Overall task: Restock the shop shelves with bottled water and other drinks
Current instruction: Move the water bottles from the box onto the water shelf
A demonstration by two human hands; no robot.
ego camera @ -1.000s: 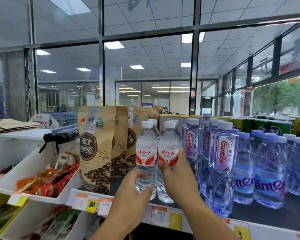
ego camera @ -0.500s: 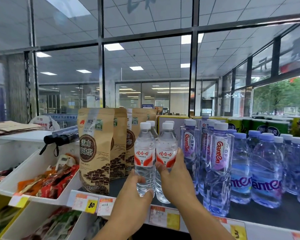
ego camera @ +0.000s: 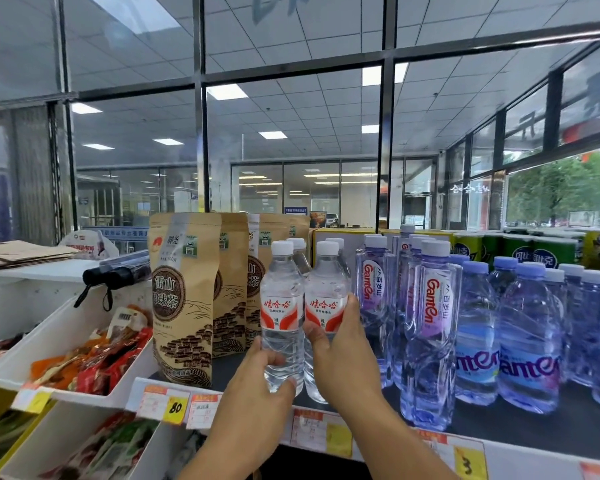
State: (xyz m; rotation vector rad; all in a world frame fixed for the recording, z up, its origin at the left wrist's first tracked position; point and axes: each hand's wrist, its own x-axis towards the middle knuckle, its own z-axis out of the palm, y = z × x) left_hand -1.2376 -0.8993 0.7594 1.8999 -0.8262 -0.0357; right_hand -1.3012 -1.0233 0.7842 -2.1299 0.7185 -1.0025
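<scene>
Holding two red-labelled water bottles upright over shelf (ego camera: 520, 427) front edge: left hand (ego camera: 257, 386) curls round left bottle (ego camera: 282, 320), right hand (ego camera: 343, 355) grips right bottle (ego camera: 326, 306). Bottles touching, between tea bags (ego camera: 184, 292) and Ganten bottles (ego camera: 430, 334).

Glossy clear plastic water bottles (ego camera: 282, 327) with smooth white caps stand beside matt brown kraft-paper tea pouches (ego camera: 182, 299).

bright, even light from ceiling panels (ego camera: 226, 91) + daylight right; glass reflections, wide-angle bending at edges, slightly soft.
</scene>
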